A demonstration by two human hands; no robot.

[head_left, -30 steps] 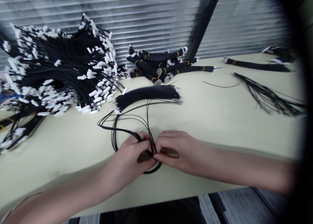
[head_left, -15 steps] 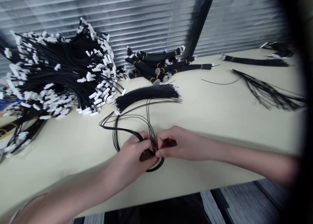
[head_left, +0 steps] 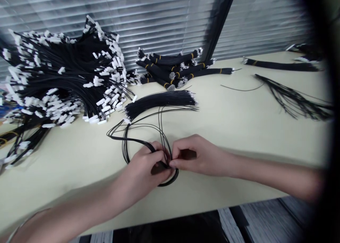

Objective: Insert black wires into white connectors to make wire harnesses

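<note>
Pale cream tabletop [head_left: 239, 129] under closed grey window blinds [head_left: 148, 20]; contents as follows. Centre foreground: left hand [head_left: 145, 168] and right hand [head_left: 195, 154], fingertips meeting, each grip pressed together and pinching the looped black wires [head_left: 127, 142] where the strands cross, just below mid-frame. The loop fans up and left from the pinch, with a short arc showing below the fingers. Change over the last second: slight; the right hand has edged up and inward, its fingers curled tighter against the left, while the loop keeps the same outline (fine finger work at the crossing, by appearance, rather than any moving of the wires). Just above the loop: a loose sheaf of black wires [head_left: 162, 101] with bare metal ends. Upper left of frame: a large heap of black leads with white connectors [head_left: 61, 80]. Upper centre: banded wire bundles [head_left: 172, 69] with yellow ties, stacked. Right side: spread loose strands [head_left: 292, 99] and one further tied bundle [head_left: 278, 65] near the far edge. None of these has shifted.
</note>
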